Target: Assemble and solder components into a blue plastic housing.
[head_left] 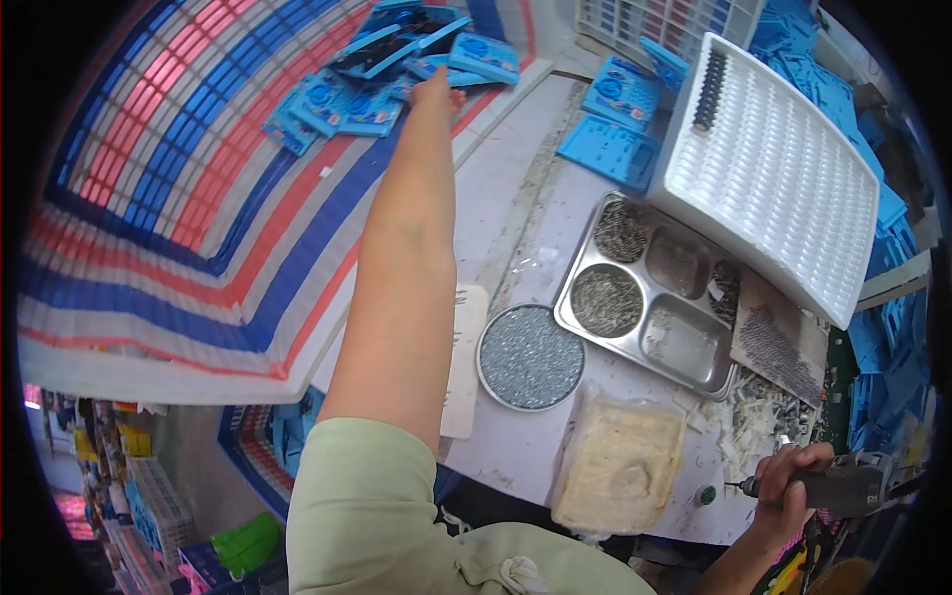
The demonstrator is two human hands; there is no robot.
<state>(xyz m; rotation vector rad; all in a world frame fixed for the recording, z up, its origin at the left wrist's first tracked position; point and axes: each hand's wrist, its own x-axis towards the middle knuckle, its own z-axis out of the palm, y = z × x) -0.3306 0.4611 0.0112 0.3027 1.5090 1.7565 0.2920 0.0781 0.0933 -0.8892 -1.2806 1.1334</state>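
Note:
My left arm stretches far across to a heap of blue plastic cases (362,104) on the striped lining of a large basket. The left hand (434,92) touches or hovers at the heap's near edge. Its fingers are mostly hidden, so I cannot tell whether it holds a case. At the lower right, my right hand (781,486) is wrapped round a dark electric screwdriver (843,488), its thin bit pointing left. Close to the bit stands a small dark green round piece (705,495). Below it, white plastic bits (749,431) lie scattered near the table's right side.
A round dish of small grey metal parts (533,357) stands mid-table beside a steel compartment tray (650,342) of screws. A white ridged tray (773,169) leans behind it. Blue panels (610,149) lie farther back. A wrapped yellowish block (620,466) sits at the near edge.

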